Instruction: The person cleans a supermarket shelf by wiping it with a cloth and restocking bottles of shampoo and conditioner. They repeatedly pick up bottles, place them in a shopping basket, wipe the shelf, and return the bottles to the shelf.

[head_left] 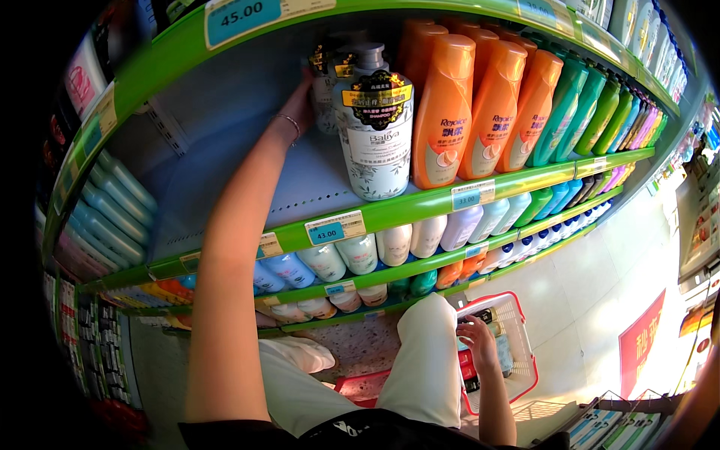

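Observation:
My left hand (301, 106) reaches deep into the shelf, against the left side of a rear pump bottle (324, 98). Its fingertips are hidden, so I cannot tell whether they grip that bottle. Just in front, a white Baliya shampoo pump bottle (376, 140) stands upright near the shelf's front edge. Low on the right, my right hand (478, 339) hovers over a white plastic shopping basket (520, 337) with a red rim, fingers apart and nothing seen in them. Inside the basket lie several packaged goods, including red packs (466, 360) and a pale blue item (504, 353).
Orange Rejoice bottles (442, 124) stand right of the pump bottles, with green bottles (558, 112) beyond. Green-edged shelves (394, 216) curve across the view, and lower tiers carry more bottles (360, 253). Pale blue bottles (115, 211) line the left. A red floor mat (642, 343) lies right.

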The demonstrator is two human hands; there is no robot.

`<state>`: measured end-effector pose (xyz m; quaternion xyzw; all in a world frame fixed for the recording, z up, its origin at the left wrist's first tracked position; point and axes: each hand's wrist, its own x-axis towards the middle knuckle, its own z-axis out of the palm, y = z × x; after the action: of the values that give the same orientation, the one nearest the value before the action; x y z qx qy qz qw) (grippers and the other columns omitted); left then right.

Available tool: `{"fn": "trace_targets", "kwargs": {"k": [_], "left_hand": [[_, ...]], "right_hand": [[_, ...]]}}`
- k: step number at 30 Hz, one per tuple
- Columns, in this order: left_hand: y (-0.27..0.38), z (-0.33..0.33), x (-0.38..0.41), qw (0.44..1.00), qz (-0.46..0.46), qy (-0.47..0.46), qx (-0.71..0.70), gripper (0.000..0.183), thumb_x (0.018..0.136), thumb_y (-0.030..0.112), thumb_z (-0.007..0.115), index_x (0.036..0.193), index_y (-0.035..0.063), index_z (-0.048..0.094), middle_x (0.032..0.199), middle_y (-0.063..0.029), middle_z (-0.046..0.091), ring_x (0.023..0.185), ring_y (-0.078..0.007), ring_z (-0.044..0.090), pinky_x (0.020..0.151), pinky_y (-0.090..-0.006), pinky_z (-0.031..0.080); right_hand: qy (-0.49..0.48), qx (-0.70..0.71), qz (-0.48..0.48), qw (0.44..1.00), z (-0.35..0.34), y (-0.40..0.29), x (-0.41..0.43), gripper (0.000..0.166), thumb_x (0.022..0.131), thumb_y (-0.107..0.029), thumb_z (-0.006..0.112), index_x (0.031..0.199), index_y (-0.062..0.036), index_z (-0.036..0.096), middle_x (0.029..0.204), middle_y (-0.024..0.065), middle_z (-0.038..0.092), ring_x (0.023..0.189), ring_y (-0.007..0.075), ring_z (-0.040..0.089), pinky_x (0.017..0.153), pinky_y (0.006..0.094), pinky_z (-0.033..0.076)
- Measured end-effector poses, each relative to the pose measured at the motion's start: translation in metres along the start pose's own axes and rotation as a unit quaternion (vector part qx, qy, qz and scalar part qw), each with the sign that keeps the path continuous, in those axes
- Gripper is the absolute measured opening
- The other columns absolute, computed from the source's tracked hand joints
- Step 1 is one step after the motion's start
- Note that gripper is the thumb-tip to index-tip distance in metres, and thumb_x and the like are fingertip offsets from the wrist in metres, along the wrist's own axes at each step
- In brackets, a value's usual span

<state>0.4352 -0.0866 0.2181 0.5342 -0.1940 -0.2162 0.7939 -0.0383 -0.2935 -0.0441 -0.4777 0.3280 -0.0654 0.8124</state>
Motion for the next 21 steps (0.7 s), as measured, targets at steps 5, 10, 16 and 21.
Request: {"fn": "trace_targets", "kwargs": {"k": [5,10,16,21], "left_hand": [[-0.011,-0.013,0.041,0.995,-0.019,-0.073,-0.059,0.07,0.088,0.058,0.032,0.134,0.0056,0.031,0.137,-0.0107,0.034,0.125,-0.0233,0.033,0.104,-0.0377,0.026],[-0.015,-0.007,0.04,0.998,-0.022,-0.034,-0.049,0.068,0.089,0.055,0.032,0.134,0.0051,0.03,0.138,-0.0114,0.033,0.126,-0.024,0.032,0.105,-0.0382,0.025],[-0.015,-0.023,0.038,0.999,-0.012,0.042,0.005,0.065,0.09,0.052,0.032,0.134,0.0046,0.029,0.138,-0.0122,0.032,0.126,-0.025,0.032,0.106,-0.0388,0.024],[-0.005,-0.06,0.028,0.989,-0.009,0.114,0.093,0.062,0.091,0.049,0.032,0.135,0.0042,0.029,0.139,-0.0129,0.031,0.127,-0.0257,0.031,0.106,-0.0393,0.023]], "right_hand": [[0.062,-0.033,0.062,0.996,-0.034,0.054,0.004,0.035,0.088,-0.029,0.045,0.112,-0.0035,0.051,0.092,0.0095,0.063,0.083,0.0175,0.058,0.075,0.0311,0.044],[0.112,-0.037,0.119,0.986,-0.048,0.088,-0.001,0.032,0.086,-0.029,0.048,0.106,-0.0059,0.055,0.088,0.0078,0.063,0.077,0.0155,0.058,0.069,0.0285,0.044],[0.106,-0.016,0.167,0.98,-0.05,0.116,0.003,0.035,0.085,-0.032,0.051,0.11,-0.0068,0.054,0.09,0.0078,0.063,0.079,0.0145,0.058,0.07,0.0284,0.043],[0.114,-0.04,0.202,0.972,-0.072,0.164,0.014,0.033,0.085,-0.031,0.052,0.105,-0.0063,0.057,0.087,0.0074,0.063,0.075,0.015,0.057,0.067,0.0294,0.045]]}}
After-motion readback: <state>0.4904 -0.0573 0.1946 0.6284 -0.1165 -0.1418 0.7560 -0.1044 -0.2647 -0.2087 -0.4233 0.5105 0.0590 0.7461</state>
